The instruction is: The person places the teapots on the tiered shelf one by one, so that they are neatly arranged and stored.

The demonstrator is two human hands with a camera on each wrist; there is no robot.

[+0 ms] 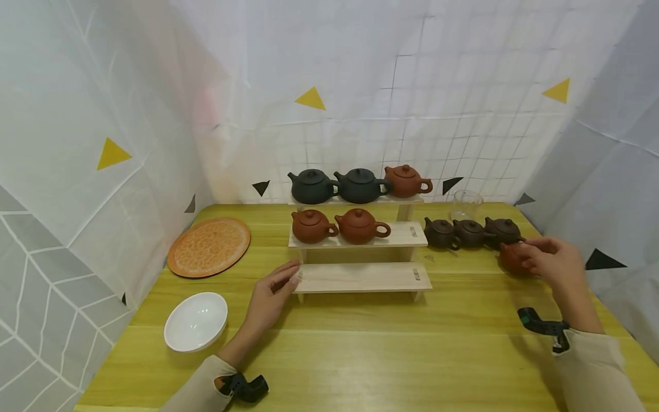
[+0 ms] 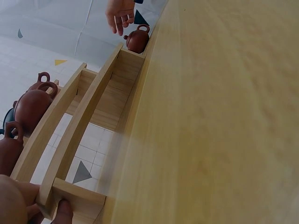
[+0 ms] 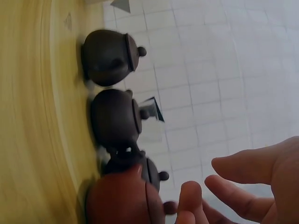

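My left hand grips the left end of a three-tier wooden shelf at its lowest board, fingers above and below the edge in the left wrist view. On the right, my right hand is beside a reddish-brown teapot on the table. The right wrist view shows its fingers spread apart near the lid knob of that teapot. Two reddish teapots sit on the middle tier. The top tier bears two blackish teapots and a reddish one. Nothing stands on the lowest board.
Three dark brown teapots stand in a row right of the shelf, close to the reddish teapot. A clear glass bowl is behind them. At left lie a round orange-brown mat and a white bowl. Pale sheeting surrounds the table.
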